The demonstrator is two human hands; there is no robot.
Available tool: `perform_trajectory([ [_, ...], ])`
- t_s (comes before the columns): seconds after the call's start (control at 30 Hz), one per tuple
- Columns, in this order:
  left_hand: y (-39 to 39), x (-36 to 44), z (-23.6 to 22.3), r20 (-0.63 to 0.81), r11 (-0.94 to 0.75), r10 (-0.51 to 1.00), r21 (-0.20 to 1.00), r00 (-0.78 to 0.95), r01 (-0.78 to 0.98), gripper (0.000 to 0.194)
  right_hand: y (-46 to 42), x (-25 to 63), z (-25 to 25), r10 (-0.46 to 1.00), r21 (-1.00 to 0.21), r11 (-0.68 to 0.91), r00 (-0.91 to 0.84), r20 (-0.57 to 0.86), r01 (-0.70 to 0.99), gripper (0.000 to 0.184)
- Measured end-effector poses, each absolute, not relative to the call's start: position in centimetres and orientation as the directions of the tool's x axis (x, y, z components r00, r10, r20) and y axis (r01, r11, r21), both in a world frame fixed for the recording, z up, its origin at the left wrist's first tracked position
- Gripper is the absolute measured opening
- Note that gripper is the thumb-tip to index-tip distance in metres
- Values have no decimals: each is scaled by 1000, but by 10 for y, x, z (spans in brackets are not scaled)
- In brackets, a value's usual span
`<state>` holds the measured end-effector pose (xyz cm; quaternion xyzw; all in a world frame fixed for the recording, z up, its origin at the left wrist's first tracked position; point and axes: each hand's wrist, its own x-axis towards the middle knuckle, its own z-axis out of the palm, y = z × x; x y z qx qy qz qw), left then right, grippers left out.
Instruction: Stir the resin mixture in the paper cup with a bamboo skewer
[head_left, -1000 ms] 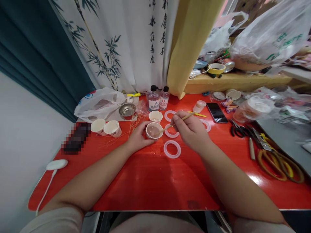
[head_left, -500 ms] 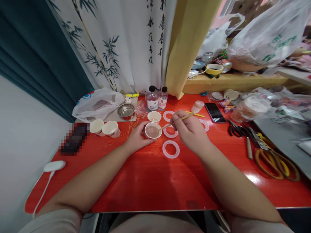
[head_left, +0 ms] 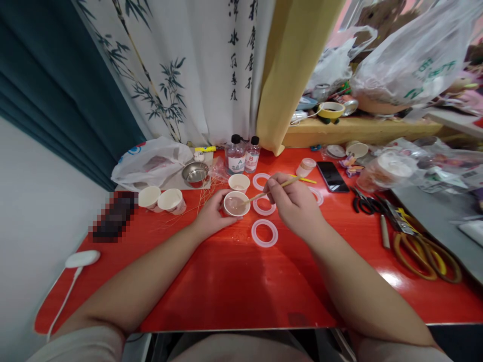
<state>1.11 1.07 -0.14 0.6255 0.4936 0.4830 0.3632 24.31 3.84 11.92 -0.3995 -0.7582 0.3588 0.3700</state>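
My left hand (head_left: 214,215) is wrapped round a paper cup (head_left: 237,214) that holds a cloudy pinkish liquid. Between the fingers of my right hand (head_left: 292,201) is a thin wooden stick (head_left: 258,196), its lower end dipped in that liquid. Another paper cup (head_left: 239,182) stands just behind the held one. Translucent ring molds lie close by: one ring mold (head_left: 264,242) in front, and others partly hidden under or behind my right hand. Two black-capped bottles, bottle A (head_left: 236,160) and bottle B (head_left: 252,158), stand at the back.
To the left are two paper cups (head_left: 172,202), a metal bowl (head_left: 195,174) and a plastic bag (head_left: 151,161). On the right lie a phone (head_left: 332,176), black scissors (head_left: 367,203), large brown-handled scissors (head_left: 418,255) and a wrapped tub (head_left: 392,168). A small jar (head_left: 306,166) stands behind my right hand.
The stick's tip shifts slightly within the liquid while my left hand keeps its hold on the cup. The whole view has drifted a little; the other things stay in place.
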Motion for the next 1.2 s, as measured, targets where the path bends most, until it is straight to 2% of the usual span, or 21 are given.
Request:
perform_trajectory([
  [0.93,13,8,-9,259,-268,963,921,68,283,73,36,239,121,844,-807,477,-439,309,348,33],
  [1.2,14,7,-12,267,-274,961,915,65,296,74,37,246,125,859,-858,422,-432,274,294,33],
])
